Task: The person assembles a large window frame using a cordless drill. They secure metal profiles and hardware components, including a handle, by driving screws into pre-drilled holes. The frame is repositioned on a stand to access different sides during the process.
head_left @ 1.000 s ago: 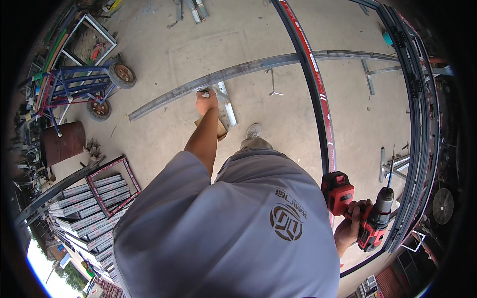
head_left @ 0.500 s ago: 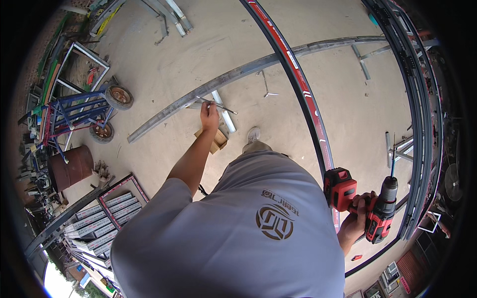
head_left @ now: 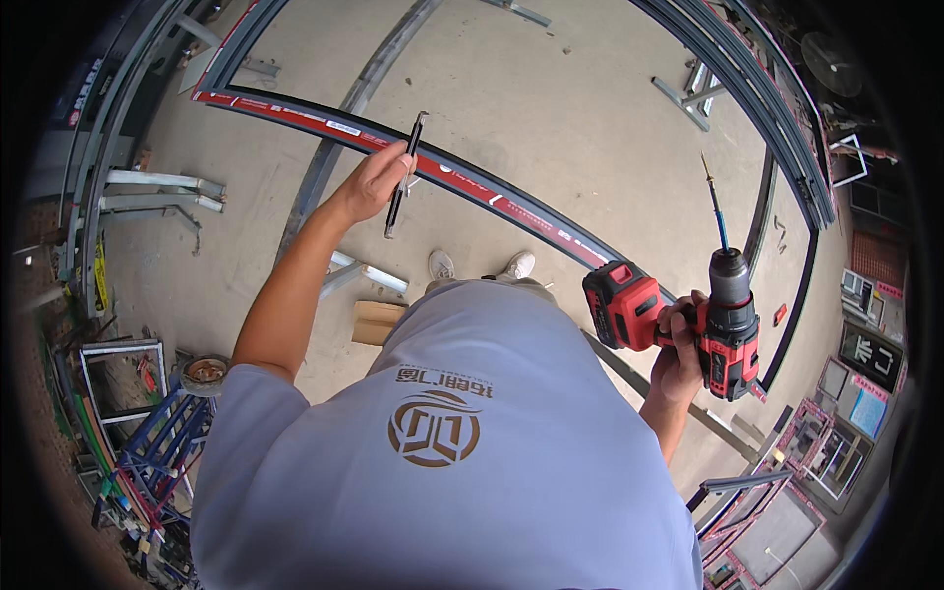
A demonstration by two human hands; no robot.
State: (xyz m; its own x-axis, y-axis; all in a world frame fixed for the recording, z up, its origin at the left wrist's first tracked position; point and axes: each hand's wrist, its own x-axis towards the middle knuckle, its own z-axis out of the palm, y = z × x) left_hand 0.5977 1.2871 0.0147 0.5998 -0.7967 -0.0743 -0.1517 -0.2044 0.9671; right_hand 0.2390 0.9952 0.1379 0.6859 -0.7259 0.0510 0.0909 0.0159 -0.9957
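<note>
My left hand (head_left: 372, 185) is closed around a slim dark metal bar (head_left: 395, 210) with small bent ends. That hand is above or beside the red-filmed rail of a large dark window or door frame (head_left: 472, 189); whether it touches the rail I cannot tell. My right hand (head_left: 677, 362) grips a red and black cordless drill (head_left: 730, 339) by its handle, at the right of my body. A long thin driver bit (head_left: 717, 205) sticks out of its chuck, pointing away from me. Most fingers of the right hand are hidden behind the handle.
Grey metal support bars (head_left: 313, 187) run beneath the frame. Behind my left arm lie a cardboard box (head_left: 376, 323) and short metal legs (head_left: 369, 273). Stacked dark profiles (head_left: 762, 74) curve along the far right. A blue wheeled cart (head_left: 162, 433) stands at lower left.
My view and body have turned right, so the frame now lies across in front of me. My left hand has carried the metal bar to the frame's rail. The drill stays in my right hand.
</note>
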